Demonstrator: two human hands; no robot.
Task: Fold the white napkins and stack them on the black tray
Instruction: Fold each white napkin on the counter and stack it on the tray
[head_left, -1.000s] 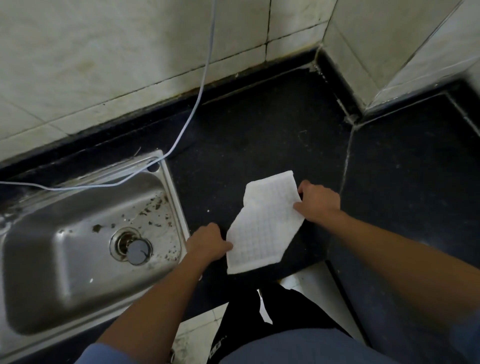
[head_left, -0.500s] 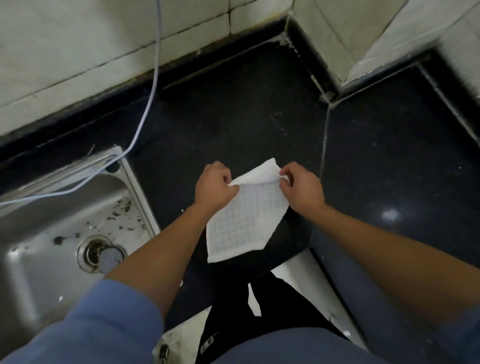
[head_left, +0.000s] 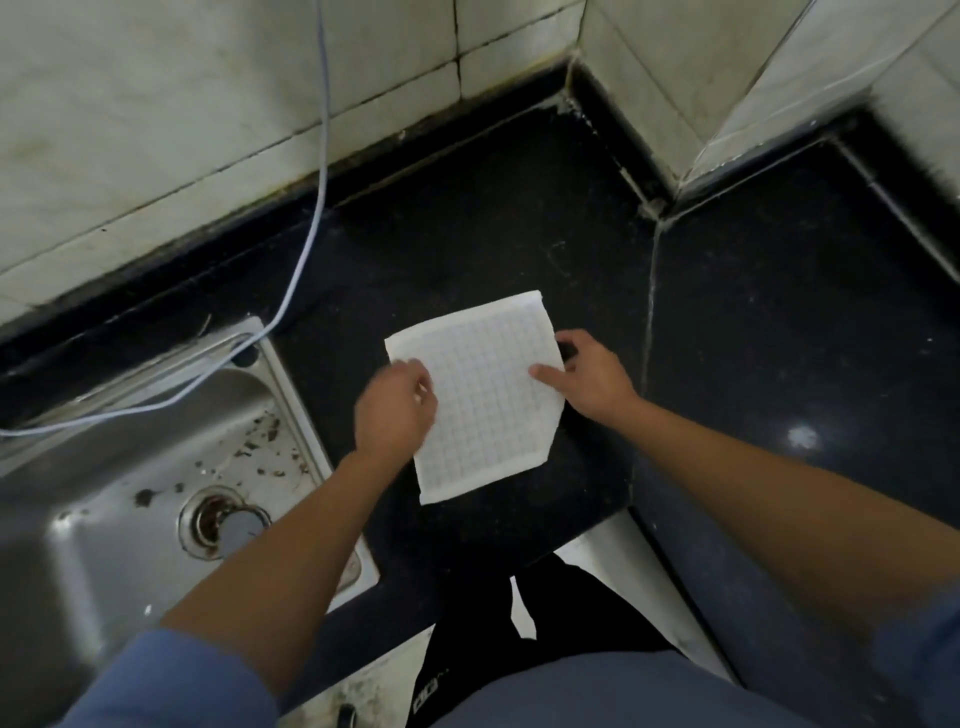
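Napkin (head_left: 483, 405) now spread flat | left grip (head_left: 395, 410) unclear | right grip (head_left: 587, 379) pinches edge | sink (head_left: 104, 545): debris (head_left: 250, 445)

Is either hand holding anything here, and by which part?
The white napkin, lying on the black counter. The right hand pinches its right edge, thumb on top. The left hand sits at its left edge, too blurred to tell the grip.

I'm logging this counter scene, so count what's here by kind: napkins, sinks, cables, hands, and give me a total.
Napkin: 1
Sink: 1
Cable: 1
Hands: 2, left hand and right hand
Total: 5
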